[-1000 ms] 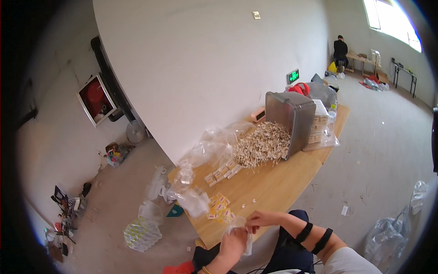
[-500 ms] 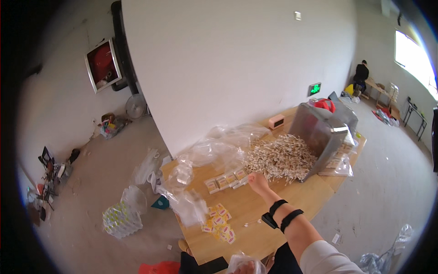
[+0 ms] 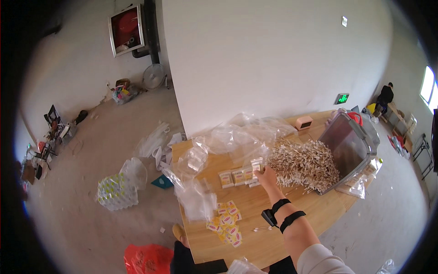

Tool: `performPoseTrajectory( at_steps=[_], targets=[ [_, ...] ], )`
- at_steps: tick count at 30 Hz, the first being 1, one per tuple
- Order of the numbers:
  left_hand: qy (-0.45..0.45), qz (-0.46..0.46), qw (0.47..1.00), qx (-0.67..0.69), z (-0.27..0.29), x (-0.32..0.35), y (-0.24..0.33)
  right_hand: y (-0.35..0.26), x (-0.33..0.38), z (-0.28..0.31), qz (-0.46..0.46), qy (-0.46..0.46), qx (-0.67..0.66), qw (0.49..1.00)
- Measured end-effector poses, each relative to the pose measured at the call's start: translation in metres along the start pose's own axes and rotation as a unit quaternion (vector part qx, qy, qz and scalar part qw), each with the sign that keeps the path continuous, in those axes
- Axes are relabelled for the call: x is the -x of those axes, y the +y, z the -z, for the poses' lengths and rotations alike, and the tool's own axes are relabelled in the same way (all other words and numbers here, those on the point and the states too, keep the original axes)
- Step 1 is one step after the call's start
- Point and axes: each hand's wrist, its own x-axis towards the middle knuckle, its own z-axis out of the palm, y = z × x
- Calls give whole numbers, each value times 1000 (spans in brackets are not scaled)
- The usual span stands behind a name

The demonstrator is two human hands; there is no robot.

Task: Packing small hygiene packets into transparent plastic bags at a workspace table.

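At the end of a row of small clear packs with yellow-and-white labels (image 3: 239,176), my right hand (image 3: 268,176) pinches one small pack (image 3: 257,164), tilted up above the others. Right beside that hand lies a large heap of cotton swabs (image 3: 303,163). A crumpled clear plastic bag (image 3: 245,266) shows at the lower edge, near my lap; my left hand is out of sight there. Loose yellow-and-white cards (image 3: 226,223) lie spread on the near part of the table, with a few single swabs (image 3: 262,228) to their right.
A grey plastic bin (image 3: 349,148) lies tipped on its side behind the swabs on the wooden table (image 3: 292,228). Clear plastic bags (image 3: 237,137) cover the back and left edge. A small pink clock (image 3: 303,123) stands by the wall. A red bag (image 3: 148,259) lies on the floor.
My right hand has taken hold of a pack from the row and tipped it up. The view has shifted, and the left hand, seen earlier inside the clear bag, has dropped out of sight.
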Motion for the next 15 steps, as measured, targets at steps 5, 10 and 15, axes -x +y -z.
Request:
performPoseTrajectory(
  at_steps=[5, 10, 15],
  targets=[
    [89, -25, 996, 7, -28, 4, 2, 29, -18, -48, 101, 113, 162, 975],
    [36, -9, 999, 3, -19, 7, 2, 1, 17, -63, 183, 262, 229, 919],
    [93, 17, 995, 31, 51, -8, 16, 15, 80, -14, 164, 44, -156, 973]
  ],
)
